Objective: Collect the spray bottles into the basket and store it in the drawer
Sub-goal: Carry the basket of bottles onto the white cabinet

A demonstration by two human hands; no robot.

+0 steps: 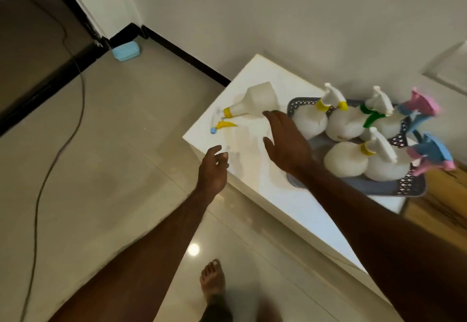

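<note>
A grey lattice basket (414, 188) stands on the white cabinet top (255, 170) and holds several upright white spray bottles (346, 122) with yellow, green, pink and blue heads. One more white spray bottle (255, 99) with a yellow collar and trigger lies on its side at the top's far left end. My right hand (285, 140) hovers open between this lying bottle and the basket, its fingertips just short of the bottle's base. Over the near left edge of the top, my left hand (213, 170) hangs with loosely curled fingers and holds nothing.
A wooden surface (442, 195) adjoins the cabinet on the right. The wall rises behind it. A cable (50, 160) runs across the glossy tiled floor at left, and a light-blue box (125, 51) sits in the far corner. My bare foot (213, 281) stands below.
</note>
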